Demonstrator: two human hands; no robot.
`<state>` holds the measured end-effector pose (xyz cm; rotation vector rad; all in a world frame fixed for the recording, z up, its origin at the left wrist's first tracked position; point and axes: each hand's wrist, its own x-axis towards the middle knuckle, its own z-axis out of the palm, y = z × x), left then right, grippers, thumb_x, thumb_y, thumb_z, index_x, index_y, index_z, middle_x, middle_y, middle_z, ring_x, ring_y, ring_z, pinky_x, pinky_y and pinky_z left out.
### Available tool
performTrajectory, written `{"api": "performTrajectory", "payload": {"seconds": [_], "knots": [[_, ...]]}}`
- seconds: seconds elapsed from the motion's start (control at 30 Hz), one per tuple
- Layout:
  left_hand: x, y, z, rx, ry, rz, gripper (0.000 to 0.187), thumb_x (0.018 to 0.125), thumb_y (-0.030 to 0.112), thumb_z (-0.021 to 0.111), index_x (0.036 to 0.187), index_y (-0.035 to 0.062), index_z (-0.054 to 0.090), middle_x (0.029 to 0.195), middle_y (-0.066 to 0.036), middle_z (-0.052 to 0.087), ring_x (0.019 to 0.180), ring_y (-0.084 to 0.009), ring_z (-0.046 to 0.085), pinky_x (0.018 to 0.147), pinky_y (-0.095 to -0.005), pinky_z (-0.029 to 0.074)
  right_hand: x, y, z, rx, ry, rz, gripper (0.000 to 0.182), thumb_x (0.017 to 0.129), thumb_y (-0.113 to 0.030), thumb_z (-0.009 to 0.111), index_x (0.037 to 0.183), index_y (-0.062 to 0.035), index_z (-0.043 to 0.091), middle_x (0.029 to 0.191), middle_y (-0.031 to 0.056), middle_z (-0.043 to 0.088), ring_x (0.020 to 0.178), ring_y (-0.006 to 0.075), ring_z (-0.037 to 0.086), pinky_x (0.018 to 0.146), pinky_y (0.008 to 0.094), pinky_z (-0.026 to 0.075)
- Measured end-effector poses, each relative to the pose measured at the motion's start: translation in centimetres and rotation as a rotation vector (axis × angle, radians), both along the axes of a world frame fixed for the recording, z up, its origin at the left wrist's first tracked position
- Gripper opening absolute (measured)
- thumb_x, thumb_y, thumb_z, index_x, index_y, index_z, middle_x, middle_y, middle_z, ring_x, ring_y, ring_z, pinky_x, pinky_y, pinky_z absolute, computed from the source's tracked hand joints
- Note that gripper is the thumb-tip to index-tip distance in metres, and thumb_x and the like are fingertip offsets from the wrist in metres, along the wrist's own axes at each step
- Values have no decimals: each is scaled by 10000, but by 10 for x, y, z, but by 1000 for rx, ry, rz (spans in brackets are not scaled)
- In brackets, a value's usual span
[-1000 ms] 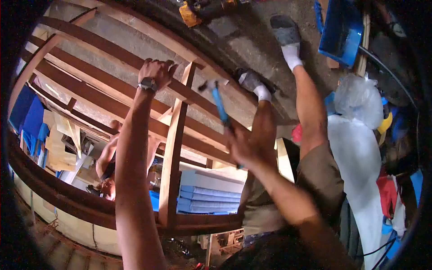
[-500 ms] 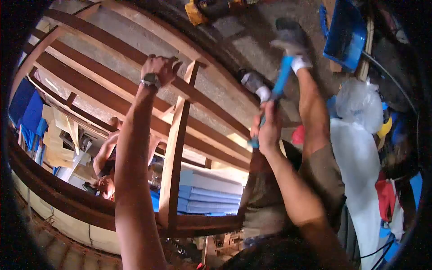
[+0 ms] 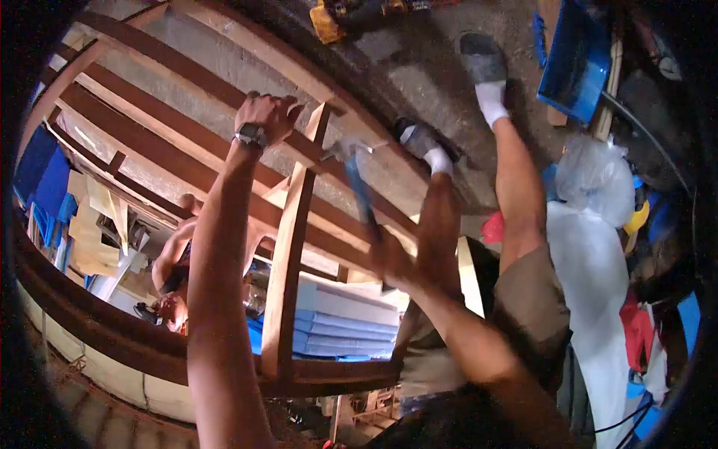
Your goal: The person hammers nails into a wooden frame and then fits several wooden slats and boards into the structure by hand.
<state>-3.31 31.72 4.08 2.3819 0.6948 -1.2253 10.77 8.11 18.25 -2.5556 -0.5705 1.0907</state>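
Note:
A long wooden slat (image 3: pixel 321 153) of a frame runs beneath my left hand (image 3: pixel 265 118), which wears a watch and has its fingers wrapped over the wood. My right hand (image 3: pixel 390 258), smeared by motion, is closed around the handle of a hammer (image 3: pixel 360 185). The blue shaft points up and left. Its blurred metal head overlaps the slat, close to the end of an upright wooden post (image 3: pixel 290 254). That post crosses the slats to the right of my left hand.
Behind the frame, another person (image 3: pixel 173 258) bends among boards. Stacked blue sheets (image 3: pixel 344 329) show through the frame. My slippered foot (image 3: pixel 482 58) stands on the floor. A blue dustpan-like bin (image 3: pixel 576 63) and a clear plastic bag (image 3: pixel 594 176) lie at the right.
My right hand has swung the hammer left and down, from beside my leg to the post's end. The left hand stays on the slat.

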Motion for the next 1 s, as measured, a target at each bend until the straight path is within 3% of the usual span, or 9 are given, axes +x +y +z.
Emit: {"api": "performTrajectory", "payload": {"seconds": [0.17,0.27,0.4,0.5,0.57,0.73,0.83,0.9,1.0], "knots": [[9,-2,4,22,18,0,300,903,390,451,1025,201,650,792,-97,674,798,-263,633,846,-377,434,53,-18,-24,-34,1024,-841,341,934,-408,458,877,-79,524,520,-12,424,398,110,450,394,222,375],[11,-2,7,1,91,7,293,887,385,468,1043,213,646,886,-104,670,862,-283,623,874,-388,437,34,0,-21,86,670,-995,325,961,-363,394,838,-73,474,503,-3,449,381,125,441,415,248,397],[19,3,8,-48,129,46,293,881,386,472,1053,225,644,940,-106,669,893,-298,614,872,-391,450,16,-12,4,-86,346,-168,554,856,-324,575,1244,-5,341,1160,233,405,998,282,429,854,422,346],[12,1,4,4,105,-5,301,879,393,469,1057,225,644,946,-100,669,887,-297,616,857,-399,461,43,-6,-14,-138,1010,-808,382,913,-417,491,855,-41,454,604,21,511,406,110,442,340,252,370],[13,0,5,-6,95,15,300,879,389,476,1072,229,641,951,-98,669,877,-294,622,862,-400,458,42,-3,-30,75,734,-1013,335,942,-361,436,838,-43,454,526,1,471,379,125,416,356,272,370],[17,2,10,-37,77,106,292,880,374,489,1077,220,640,939,-103,671,859,-297,628,854,-401,461,30,8,17,15,347,34,350,889,-257,507,1078,30,572,1103,288,396,1061,390,332,889,448,293],[6,0,0,4,24,7,293,879,371,493,1076,213,641,941,-99,671,866,-294,629,850,-407,462,47,3,-15,-381,951,-412,384,932,-367,455,1077,-12,461,654,107,528,486,184,535,448,326,443],[15,2,5,-34,94,24,293,882,366,488,1089,213,629,958,-96,669,868,-293,629,874,-405,446,47,-9,-35,-29,781,-796,329,925,-368,478,887,-41,477,556,25,489,414,126,491,374,275,387],[15,3,7,-31,142,12,291,882,360,486,1096,214,620,955,-93,669,871,-295,629,865,-408,452,31,-4,-14,-206,694,-482,311,954,-303,375,1043,-20,469,658,93,537,530,192,549,494,321,453]]}}
